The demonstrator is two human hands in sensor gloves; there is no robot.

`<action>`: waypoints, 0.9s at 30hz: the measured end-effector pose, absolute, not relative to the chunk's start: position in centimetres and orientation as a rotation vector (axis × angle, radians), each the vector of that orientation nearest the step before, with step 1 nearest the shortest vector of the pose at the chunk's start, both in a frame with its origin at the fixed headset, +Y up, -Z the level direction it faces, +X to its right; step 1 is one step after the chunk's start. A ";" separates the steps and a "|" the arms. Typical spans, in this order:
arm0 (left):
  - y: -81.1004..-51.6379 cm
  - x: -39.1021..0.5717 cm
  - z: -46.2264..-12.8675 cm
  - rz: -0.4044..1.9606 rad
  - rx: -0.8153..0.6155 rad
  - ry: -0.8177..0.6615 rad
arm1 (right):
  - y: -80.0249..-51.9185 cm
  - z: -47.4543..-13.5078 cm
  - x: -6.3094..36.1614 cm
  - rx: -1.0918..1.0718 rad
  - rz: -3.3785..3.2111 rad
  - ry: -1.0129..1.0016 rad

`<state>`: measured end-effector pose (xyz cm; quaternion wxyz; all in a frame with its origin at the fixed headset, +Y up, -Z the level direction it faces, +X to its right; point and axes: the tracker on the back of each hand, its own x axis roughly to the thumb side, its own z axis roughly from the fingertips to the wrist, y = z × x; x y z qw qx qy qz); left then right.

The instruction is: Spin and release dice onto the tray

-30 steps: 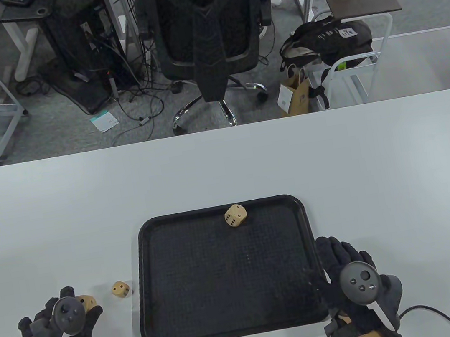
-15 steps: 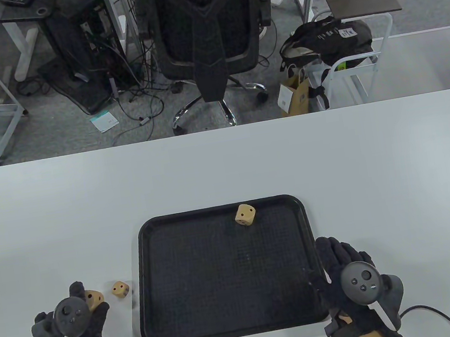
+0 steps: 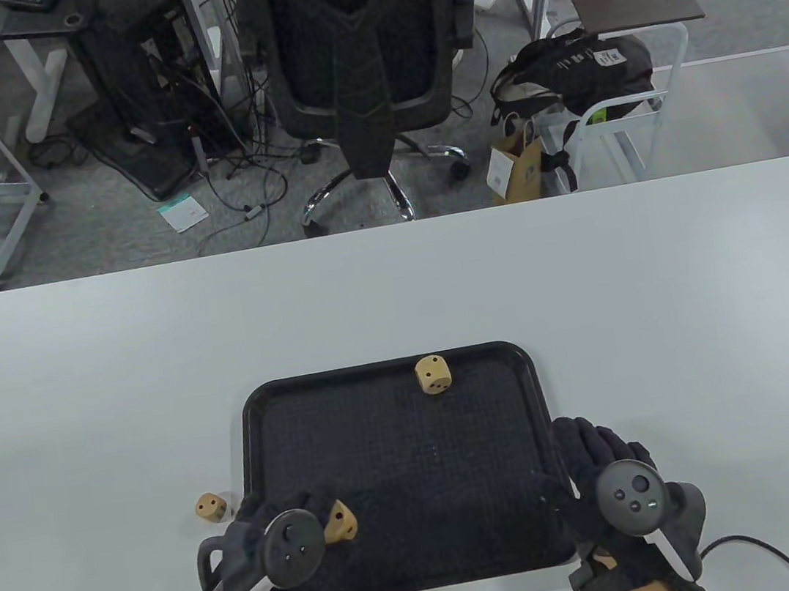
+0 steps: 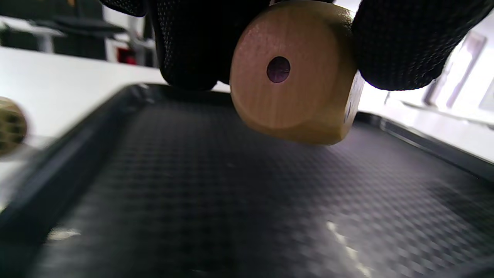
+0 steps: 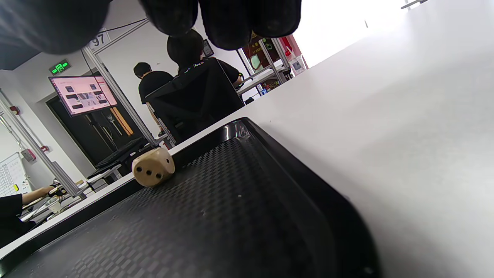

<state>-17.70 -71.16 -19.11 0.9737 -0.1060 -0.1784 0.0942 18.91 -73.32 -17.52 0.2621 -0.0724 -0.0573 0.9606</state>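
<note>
Your left hand [image 3: 270,551] pinches a wooden die [image 4: 293,77] above the tray [image 3: 267,433] at 7 o'clock | second die [image 3: 433,375] lies on the tray at 12; third die [image 3: 210,506] sits on the counter [image 3: 83,394] – just left of the tray | your right hand [image 3: 606,471] rests at the tray's 4 o'clock rim – fingers straight, holding nothing

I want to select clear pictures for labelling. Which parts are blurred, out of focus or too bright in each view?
Table view: sharp and evenly lit; the die in the left hand is clear. Left wrist view: the held die is sharp, the tray is soft in the foreground, and the right background is overexposed. Right wrist view: the fingers are dark blurs, and the table glares white.
</note>
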 end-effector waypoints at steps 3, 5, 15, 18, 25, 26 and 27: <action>-71.7 -15.4 -20.0 0.176 -0.295 -0.379 | -73.4 -17.5 18.7 -0.184 2.608 -0.156; -72.1 -14.1 -20.7 0.149 -0.336 -0.393 | -73.5 -17.5 18.7 -0.179 2.609 -0.150; -73.5 -11.0 -22.6 0.141 -0.582 -0.453 | -73.6 -17.6 18.6 -0.161 2.593 -0.135; -73.8 -11.7 -22.9 0.169 -0.631 -0.444 | -73.6 -17.6 18.9 -0.174 2.578 -0.135; -72.1 -16.5 -24.5 0.184 -0.311 -0.250 | -73.9 -17.7 18.7 -0.168 2.585 -0.105; -71.5 -17.2 -24.3 0.211 -0.291 -0.249 | -73.9 -17.8 18.7 -0.166 2.583 -0.106; -71.1 -17.8 -24.1 0.231 -0.277 -0.239 | -73.9 -17.8 18.8 -0.166 2.580 -0.105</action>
